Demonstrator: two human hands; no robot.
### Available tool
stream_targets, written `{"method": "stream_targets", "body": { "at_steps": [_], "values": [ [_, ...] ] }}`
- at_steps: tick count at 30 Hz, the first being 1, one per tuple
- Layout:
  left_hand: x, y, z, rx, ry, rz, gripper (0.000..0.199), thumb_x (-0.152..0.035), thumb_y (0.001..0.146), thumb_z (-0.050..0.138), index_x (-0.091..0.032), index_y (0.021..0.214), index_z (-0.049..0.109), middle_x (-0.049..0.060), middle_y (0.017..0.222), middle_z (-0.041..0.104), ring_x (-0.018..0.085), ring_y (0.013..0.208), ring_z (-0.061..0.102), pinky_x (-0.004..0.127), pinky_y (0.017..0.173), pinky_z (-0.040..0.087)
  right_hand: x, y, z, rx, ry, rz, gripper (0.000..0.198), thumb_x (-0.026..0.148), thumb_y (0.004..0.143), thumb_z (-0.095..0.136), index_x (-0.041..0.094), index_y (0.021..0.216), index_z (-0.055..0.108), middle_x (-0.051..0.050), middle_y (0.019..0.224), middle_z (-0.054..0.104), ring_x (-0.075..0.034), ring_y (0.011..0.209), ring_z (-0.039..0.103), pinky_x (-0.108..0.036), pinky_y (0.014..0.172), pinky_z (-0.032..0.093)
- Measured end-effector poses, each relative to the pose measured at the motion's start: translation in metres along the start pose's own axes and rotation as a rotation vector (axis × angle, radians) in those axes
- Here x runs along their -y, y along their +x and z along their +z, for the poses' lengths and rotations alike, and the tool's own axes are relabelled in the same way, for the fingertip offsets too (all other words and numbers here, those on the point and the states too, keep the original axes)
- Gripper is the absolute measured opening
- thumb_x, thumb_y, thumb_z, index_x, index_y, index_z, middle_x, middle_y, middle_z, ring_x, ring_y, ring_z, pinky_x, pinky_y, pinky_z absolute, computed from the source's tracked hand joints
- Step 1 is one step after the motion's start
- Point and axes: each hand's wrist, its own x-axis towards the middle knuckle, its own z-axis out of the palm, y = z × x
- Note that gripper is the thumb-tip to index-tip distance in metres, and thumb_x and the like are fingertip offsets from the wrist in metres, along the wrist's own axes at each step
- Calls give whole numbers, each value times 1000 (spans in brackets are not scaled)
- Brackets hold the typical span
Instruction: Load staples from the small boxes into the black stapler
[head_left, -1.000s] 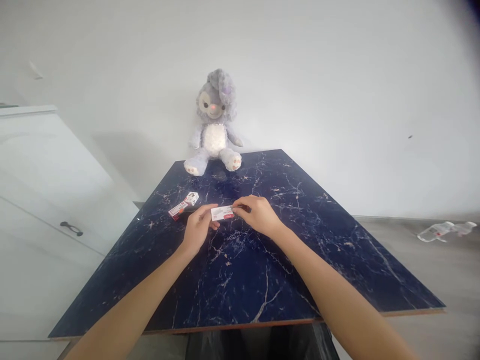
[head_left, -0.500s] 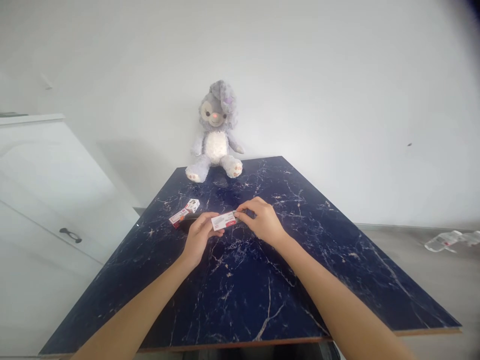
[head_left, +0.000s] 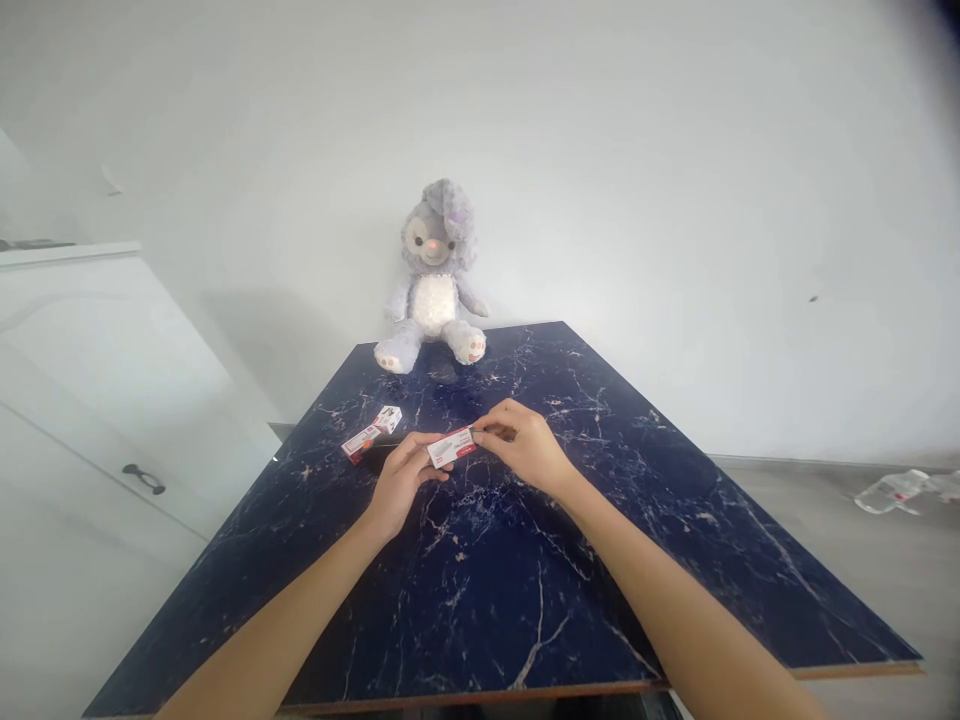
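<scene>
White-red box (head_left: 452,447), ends partly covered by hands (head_left: 529,448); print illegible

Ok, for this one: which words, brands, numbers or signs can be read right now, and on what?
None reads clearly.
Red-and-white box in the left hand: printed lines, too small and blurred.
Red-and-white packaging on the table: print and dark marks, too small.
Clear plastic item on the floor: red patch, no legible text.
</scene>
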Motion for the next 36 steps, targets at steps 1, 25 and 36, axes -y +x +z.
{"method": "stream_targets", "body": {
  "at_steps": [1, 25, 36],
  "values": [
    [-1, 0, 0, 1, -22, -12, 23, -36, 87, 66, -19, 104, 66, 7, 105, 71, 19, 80, 69, 33, 72, 58, -1, 1, 0, -25, 23, 47, 17, 35, 83, 72, 22, 95, 72, -4, 95, 64, -14, 72, 61, -29, 68, 53],
    [-12, -6, 6, 60, -113, -66, 44, -28, 79, 78, -20, 120, 63, 11, 114, 71, 23, 95, 71, 37, 87, 57, -22, 3, 7, 48, 583, 375, 36, 46, 77, 76, 18, 99, 70, -8, 102, 74, -19, 89, 69, -35, 84, 57],
    [-1, -4, 3, 69, 128, 67, 47, -30, 74, 81, -20, 116, 64, 9, 112, 72, 25, 99, 70, 40, 88, 56, -7, -4, 15, 145, 333, 243, 37, 45, 88, 64, 23, 117, 71, -5, 101, 74, -18, 84, 67, -35, 81, 56]
  ]
}}
